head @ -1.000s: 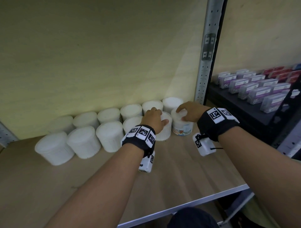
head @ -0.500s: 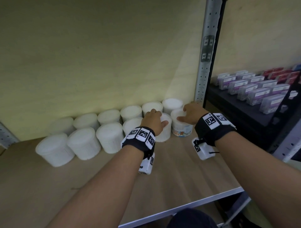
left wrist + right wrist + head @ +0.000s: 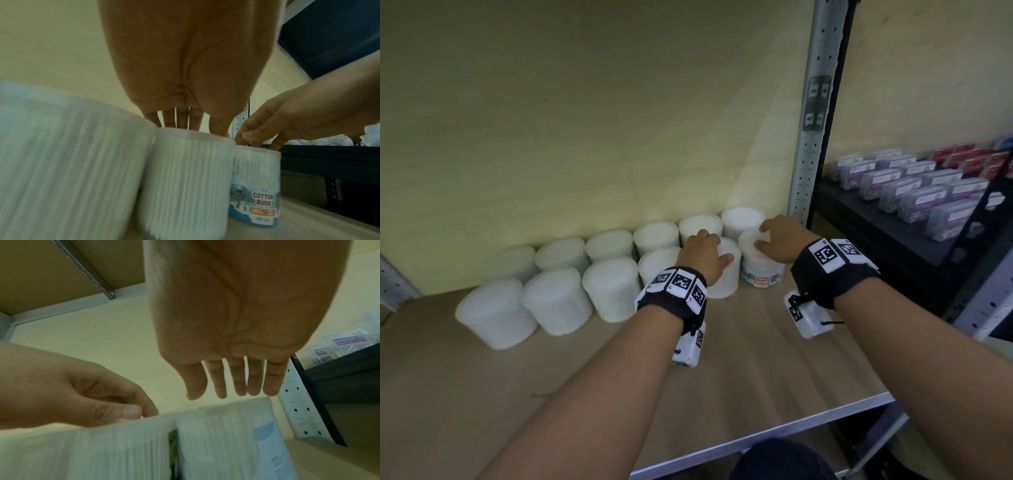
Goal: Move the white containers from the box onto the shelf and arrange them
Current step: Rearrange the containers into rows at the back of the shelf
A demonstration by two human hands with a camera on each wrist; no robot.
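Note:
Two rows of white containers (image 3: 558,301) stand on the wooden shelf (image 3: 756,377). My left hand (image 3: 703,251) grips one front-row container (image 3: 726,281) from above, with fingertips curled on the lid's far side and the thumb on its right rim. The left wrist view shows the same container (image 3: 185,178) under my left hand (image 3: 185,81). To its right stands a container labelled "Cotton Buds" (image 3: 762,277), also seen from the left wrist (image 3: 259,183). My right hand (image 3: 782,236) is over its lid. In the right wrist view the fingers (image 3: 236,378) hang straight, fingertips at the lid.
A grey perforated metal upright (image 3: 811,137) rises just right of the containers. Beyond it, a dark shelf (image 3: 859,219) carries rows of small purple and red boxes (image 3: 914,192). The shelf's metal front edge (image 3: 774,435) runs below my forearms. Bare board lies in front of the rows.
Both hands stay on the same two containers. Only the view has shifted slightly.

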